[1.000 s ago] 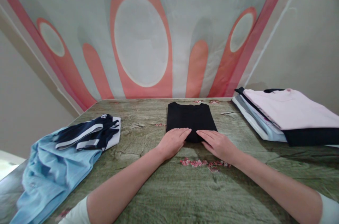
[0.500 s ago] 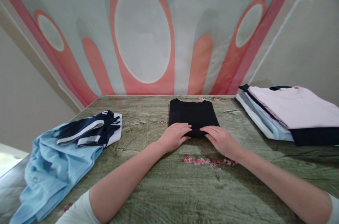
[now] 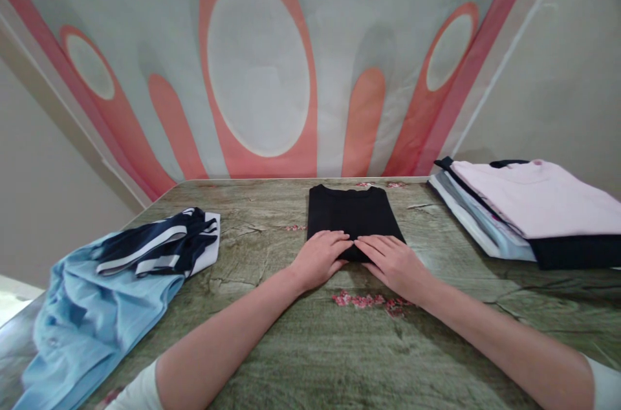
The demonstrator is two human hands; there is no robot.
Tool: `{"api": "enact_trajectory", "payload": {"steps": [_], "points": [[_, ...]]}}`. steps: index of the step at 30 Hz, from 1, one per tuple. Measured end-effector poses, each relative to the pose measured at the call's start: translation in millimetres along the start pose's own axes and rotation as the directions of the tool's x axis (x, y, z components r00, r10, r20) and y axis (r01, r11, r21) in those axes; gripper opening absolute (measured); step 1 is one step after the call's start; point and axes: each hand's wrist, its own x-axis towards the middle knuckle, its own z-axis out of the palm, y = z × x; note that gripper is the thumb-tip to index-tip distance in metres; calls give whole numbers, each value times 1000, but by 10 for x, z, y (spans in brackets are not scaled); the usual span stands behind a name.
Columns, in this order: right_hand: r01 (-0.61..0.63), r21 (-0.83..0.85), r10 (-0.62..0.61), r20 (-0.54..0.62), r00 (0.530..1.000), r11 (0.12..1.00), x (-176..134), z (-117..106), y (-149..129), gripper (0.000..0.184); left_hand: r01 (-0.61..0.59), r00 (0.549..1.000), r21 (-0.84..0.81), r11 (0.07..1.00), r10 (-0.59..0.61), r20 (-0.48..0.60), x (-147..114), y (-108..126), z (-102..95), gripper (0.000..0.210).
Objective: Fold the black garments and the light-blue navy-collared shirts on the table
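A black T-shirt (image 3: 352, 213), folded into a neat rectangle, lies on the wooden-patterned table with its neckline at the far side. My left hand (image 3: 323, 258) rests on the left part of its near edge, fingers stretched over the cloth and thumb low at the edge. From the right, my right hand (image 3: 388, 261) lies in the same way, its fingers extended over the fabric. The fingertips of both hands nearly meet at the middle of the near edge. Part of that edge is hidden beneath the hands.
On the left, a rumpled light blue garment (image 3: 97, 313) lies under a navy garment with white stripes (image 3: 160, 242). A stack of folded clothes stands at the right, a pink top (image 3: 543, 196) uppermost. The table (image 3: 339, 352) meets a patterned wall covering behind.
Both hands have come closer together along the near edge of the T-shirt, the right one moving left. The view has shifted slightly.
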Motion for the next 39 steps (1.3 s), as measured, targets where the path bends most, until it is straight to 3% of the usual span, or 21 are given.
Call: {"api": "enact_trajectory", "payload": {"steps": [7, 12, 21, 31, 39], "points": [[108, -71, -109, -5, 994, 992, -15, 39, 59, 29, -22, 1000, 101, 995, 22, 2, -18, 82, 21, 34], [56, -41, -57, -1, 998, 998, -25, 7, 22, 30, -12, 1000, 145, 989, 9, 17, -25, 101, 5, 35], [7, -48, -2, 98, 995, 999, -111, 1, -76, 46, 33, 997, 159, 987, -42, 57, -118, 206, -4, 56], [-172, -76, 186, 260, 947, 982, -248, -28, 25, 75, 66, 995, 112, 991, -74, 72, -91, 210, -77, 51], [-332, -65, 335, 331, 882, 941, -318, -119, 177, 85, 71, 993, 83, 994, -78, 92, -84, 183, -126, 50]]}}
